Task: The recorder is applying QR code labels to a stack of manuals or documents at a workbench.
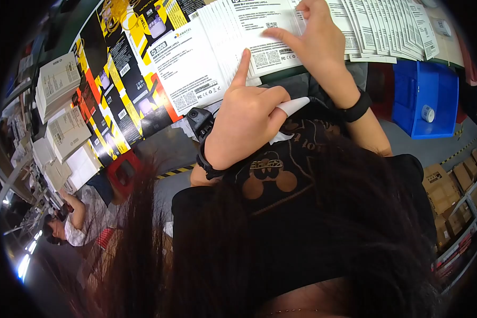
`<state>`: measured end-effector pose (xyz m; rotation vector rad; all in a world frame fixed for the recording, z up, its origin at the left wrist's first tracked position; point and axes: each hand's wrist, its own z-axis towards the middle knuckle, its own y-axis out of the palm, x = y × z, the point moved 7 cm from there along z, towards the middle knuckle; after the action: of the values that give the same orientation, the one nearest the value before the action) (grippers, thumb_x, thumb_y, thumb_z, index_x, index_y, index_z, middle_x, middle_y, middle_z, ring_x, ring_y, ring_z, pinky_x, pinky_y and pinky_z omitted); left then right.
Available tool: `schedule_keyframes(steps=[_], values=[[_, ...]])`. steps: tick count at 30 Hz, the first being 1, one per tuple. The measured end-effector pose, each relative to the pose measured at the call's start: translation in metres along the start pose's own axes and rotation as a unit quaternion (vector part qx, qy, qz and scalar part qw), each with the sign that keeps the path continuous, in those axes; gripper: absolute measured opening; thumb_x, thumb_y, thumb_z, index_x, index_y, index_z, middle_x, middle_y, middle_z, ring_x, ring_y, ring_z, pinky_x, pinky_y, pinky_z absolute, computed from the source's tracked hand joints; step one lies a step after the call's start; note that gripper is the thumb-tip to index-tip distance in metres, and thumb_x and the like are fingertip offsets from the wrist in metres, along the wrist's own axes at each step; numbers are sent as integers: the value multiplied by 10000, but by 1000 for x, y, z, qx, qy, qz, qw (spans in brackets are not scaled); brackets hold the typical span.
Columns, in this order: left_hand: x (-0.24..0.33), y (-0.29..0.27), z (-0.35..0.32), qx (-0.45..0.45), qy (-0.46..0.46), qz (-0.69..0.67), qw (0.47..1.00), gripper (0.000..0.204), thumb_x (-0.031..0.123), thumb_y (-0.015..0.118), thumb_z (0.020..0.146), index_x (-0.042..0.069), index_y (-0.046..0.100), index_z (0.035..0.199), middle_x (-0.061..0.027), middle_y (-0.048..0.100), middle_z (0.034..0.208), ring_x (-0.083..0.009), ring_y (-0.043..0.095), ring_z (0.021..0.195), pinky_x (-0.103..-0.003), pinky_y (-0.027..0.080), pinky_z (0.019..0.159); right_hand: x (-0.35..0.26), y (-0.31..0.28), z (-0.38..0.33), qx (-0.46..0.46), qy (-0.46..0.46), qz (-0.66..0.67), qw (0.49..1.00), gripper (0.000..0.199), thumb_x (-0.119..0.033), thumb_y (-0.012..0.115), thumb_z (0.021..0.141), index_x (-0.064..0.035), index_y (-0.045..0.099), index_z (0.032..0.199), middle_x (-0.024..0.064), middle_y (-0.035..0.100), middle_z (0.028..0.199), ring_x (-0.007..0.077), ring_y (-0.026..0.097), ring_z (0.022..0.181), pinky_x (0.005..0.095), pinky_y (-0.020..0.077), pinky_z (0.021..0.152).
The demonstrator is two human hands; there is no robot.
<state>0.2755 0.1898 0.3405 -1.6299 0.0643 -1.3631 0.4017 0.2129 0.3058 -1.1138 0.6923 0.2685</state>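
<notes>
Overlapping white printed leaflets lie fanned in a row along the table's near edge. My left hand has its index finger stretched out onto the leaflets, while its other fingers are curled. A white finger cover sits on one of its digits. Over the leaflets to the right is my right hand, its thumb and index finger spread apart. Nothing shows between them. More white leaflets are fanned out to the right of this hand.
Black-and-yellow printed packaging sheets cover the table's left part. Stacks of white leaflets stand beyond them. A blue bin with a white roll is at the right. Cardboard boxes fill a lower-right rack. Another person works at the left.
</notes>
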Motion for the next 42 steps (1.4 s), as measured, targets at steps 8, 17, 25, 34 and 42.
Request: schedule_keyframes(steps=[8, 17, 25, 34, 42], values=[[2, 4, -7, -29, 0, 30, 999, 64, 12, 590, 666, 51, 596, 616, -44, 520, 463, -200, 492, 408, -464, 204, 1040, -49, -31, -13, 98, -320, -8, 942, 464, -74, 641, 737, -24, 386, 1121, 121, 521, 823, 225, 530, 701, 300, 432, 590], [5, 5, -8, -40, 31, 66, 997, 73, 2, 560, 668, 52, 597, 632, -50, 535, 490, -212, 503, 432, -475, 196, 1040, -40, 6, -28, -209, -257, 23, 943, 509, -205, 537, 791, -125, 382, 1269, 21, 391, 1314, 225, 286, 1257, 442, 127, 1053], [4, 2, -5, -48, 4, 57, 997, 73, 3, 556, 682, 53, 600, 650, -32, 522, 480, -190, 488, 418, -475, 205, 1037, 2, -23, -23, -143, -188, -38, 971, 424, -253, 521, 824, -91, 448, 1208, 81, 463, 1239, 219, 366, 1207, 415, 157, 1044], [-13, -22, -8, 119, -46, -127, 984, 137, 4, 503, 690, 31, 620, 757, -30, 481, 449, -190, 486, 418, -490, 216, 1021, -8, -24, -47, -371, -28, 351, 859, 215, -131, 612, 759, -12, 598, 938, 73, 602, 935, 130, 551, 875, 250, 404, 796], [10, -48, -7, 268, 22, -54, 962, 284, -23, 493, 681, 48, 594, 937, -44, 601, 760, -192, 584, 732, -517, 145, 1030, 0, -23, -44, -318, 51, 312, 894, 121, -47, 641, 732, 19, 604, 827, 34, 613, 760, 88, 557, 715, 205, 430, 669]])
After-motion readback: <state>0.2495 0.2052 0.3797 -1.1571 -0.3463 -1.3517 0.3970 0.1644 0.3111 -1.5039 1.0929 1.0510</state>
